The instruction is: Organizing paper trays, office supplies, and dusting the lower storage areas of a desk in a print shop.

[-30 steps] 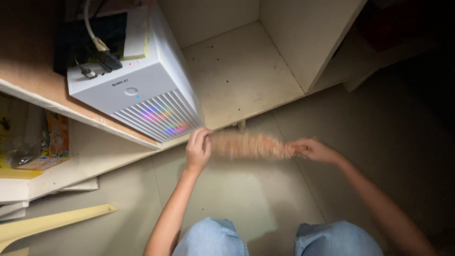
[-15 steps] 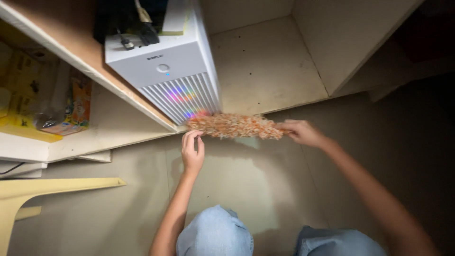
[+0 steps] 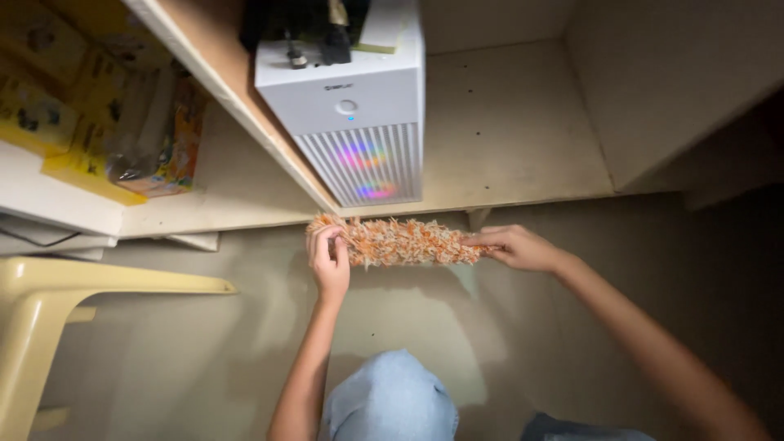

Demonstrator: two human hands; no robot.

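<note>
Both hands hold one fluffy orange duster (image 3: 400, 242) stretched level across the middle of the frame. I see my left hand (image 3: 329, 261) curled shut around its left end, fingers wrapped over the fibres, and my right hand (image 3: 514, 247) pinched closed on its right end. Just above the duster, a white computer case (image 3: 347, 98) with coloured lights glowing behind its grille stands on a wooden shelf (image 3: 506, 139). At lower left stands a pale yellow plastic chair (image 3: 49, 302).

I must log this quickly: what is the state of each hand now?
Left hand: closed on one end of the orange fluffy duster.
Right hand: closed on the duster's other end.
</note>
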